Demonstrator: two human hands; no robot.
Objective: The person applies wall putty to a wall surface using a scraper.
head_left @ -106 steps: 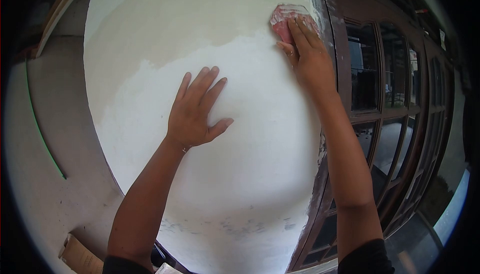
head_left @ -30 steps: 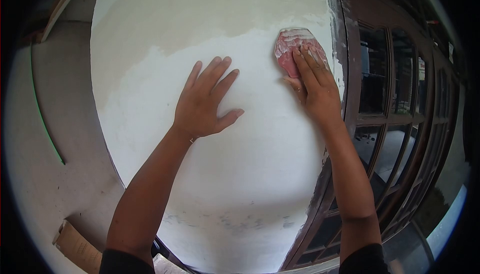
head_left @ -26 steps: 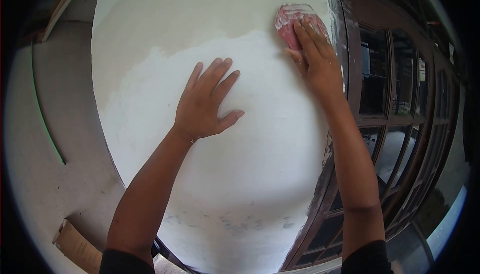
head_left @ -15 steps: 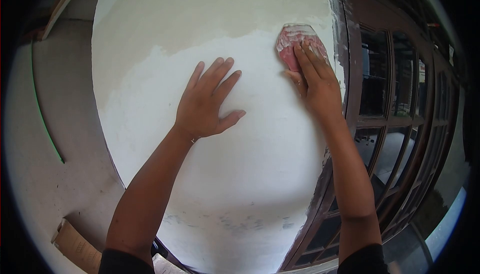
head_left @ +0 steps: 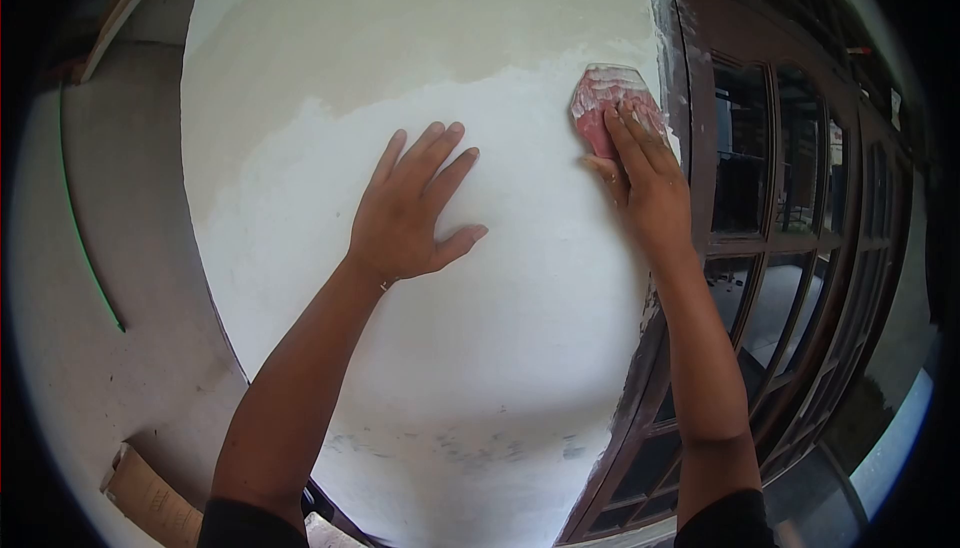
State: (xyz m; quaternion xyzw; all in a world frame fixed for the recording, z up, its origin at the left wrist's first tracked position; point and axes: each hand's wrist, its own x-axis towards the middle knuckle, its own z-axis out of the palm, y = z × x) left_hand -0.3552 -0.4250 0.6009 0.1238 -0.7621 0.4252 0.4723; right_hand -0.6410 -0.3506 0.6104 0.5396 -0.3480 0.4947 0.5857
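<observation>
In the head view, a white wall panel (head_left: 480,338) fills the middle, with a duller beige-grey area along its top. My left hand (head_left: 405,203) lies on it with fingers spread, holding nothing. Near the panel's right edge, my right hand (head_left: 652,183) presses a red putty scraper (head_left: 597,123) against the surface. White putty smears cover much of the scraper, most thickly by its upper edge. The fingers lie over its face and the thumb is at its lower left side.
A brown wooden frame with glass panes (head_left: 745,148) borders the panel on the right. To the left, a thin green strip (head_left: 82,233) runs along a grey surface. A cardboard piece (head_left: 150,503) lies at bottom left. Dark smudges (head_left: 480,445) mark the lower panel.
My right hand and the scraper have shifted slightly down and to the right, closer to the panel's right edge. My left hand stays in nearly the same spot.
</observation>
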